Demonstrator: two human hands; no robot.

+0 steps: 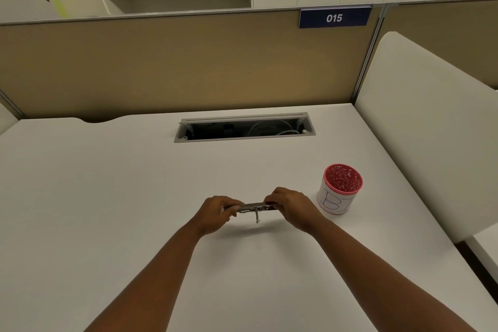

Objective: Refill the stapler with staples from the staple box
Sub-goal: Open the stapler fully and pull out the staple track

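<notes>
A small metal stapler (252,208) is held level just above the white desk (107,197), lying left to right between both hands. My left hand (215,214) grips its left end and my right hand (289,209) grips its right end. A thin metal piece hangs down from the stapler's middle. No staple box shows in view, and the fingers hide both ends of the stapler.
A red pen cup (340,188) wrapped in white paper with blue letters stands just right of my right hand. An open cable tray (244,128) is sunk into the desk further back. A tan partition rises behind and a white panel (420,127) on the right.
</notes>
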